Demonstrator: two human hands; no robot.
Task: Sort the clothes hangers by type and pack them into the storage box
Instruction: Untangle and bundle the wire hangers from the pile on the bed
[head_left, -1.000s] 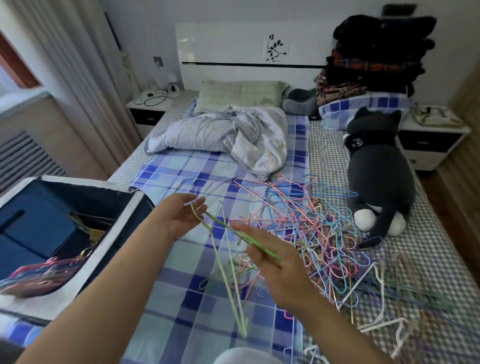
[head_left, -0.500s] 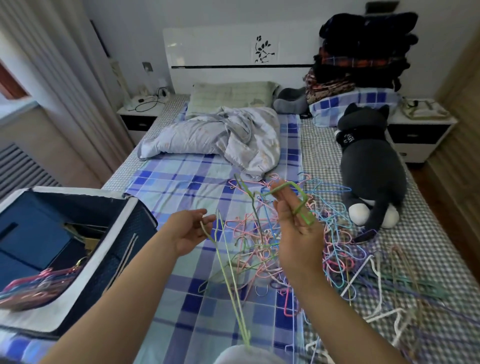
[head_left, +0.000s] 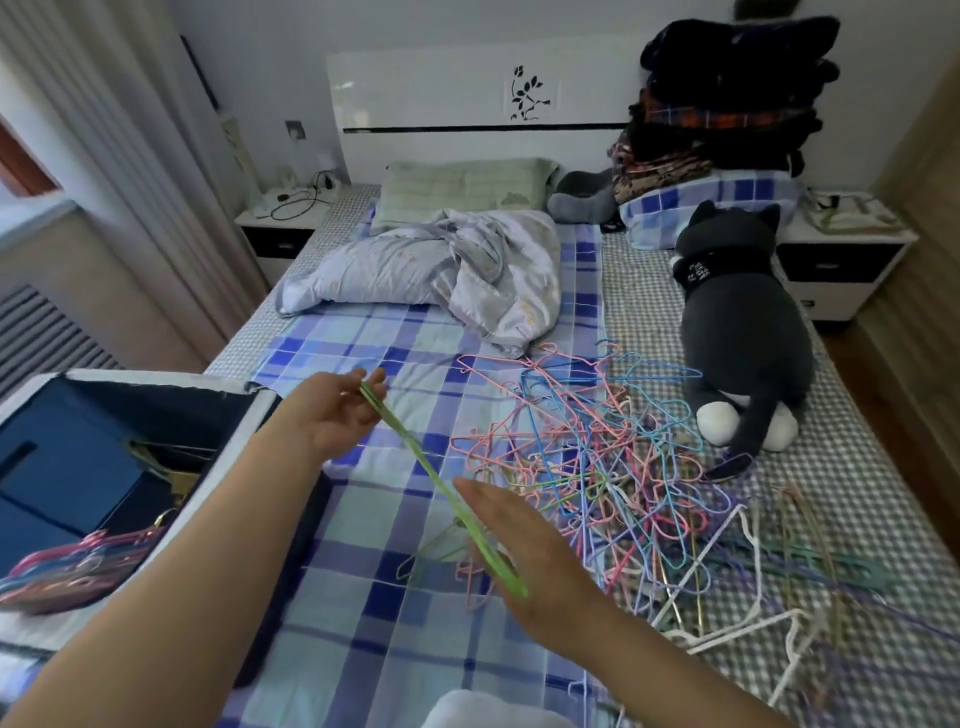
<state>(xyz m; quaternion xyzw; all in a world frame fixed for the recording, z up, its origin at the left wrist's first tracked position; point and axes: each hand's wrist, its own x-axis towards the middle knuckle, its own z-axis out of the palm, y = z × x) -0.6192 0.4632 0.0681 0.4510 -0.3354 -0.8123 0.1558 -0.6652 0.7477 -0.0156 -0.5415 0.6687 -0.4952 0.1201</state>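
Head view has the green hangers (head_left: 441, 486) up in the air over the bed, a thin bunch running diagonally between both hands. Left hand (head_left: 337, 410) pinches the top end between thumb and fingertips; right hand (head_left: 524, 551) sits at the lower end with fingers fairly straight and close together, more pressing along the bunch than wrapping it. It's motion-blurred there though, so I can't tell if the thumb is hooked around.

Just right of that is the big hanger pile (head_left: 597, 457) on the blue checked sheet (head_left: 363, 597), pink, blue and purple wire all tangled, with some white hangers (head_left: 727, 597) at its near right edge. The storage box (head_left: 249, 415) is open on the left, close to the left arm, with a bundle of pinkish hangers (head_left: 78, 561) already inside.

Main risk, I'd say: that top grip is light, so one hanger could slide out on the way to the box. The low end hangs near the pile, so a hook might snag a pink one and drag it along, mixing types. A plush cat (head_left: 743, 332) lies farther right, well clear.
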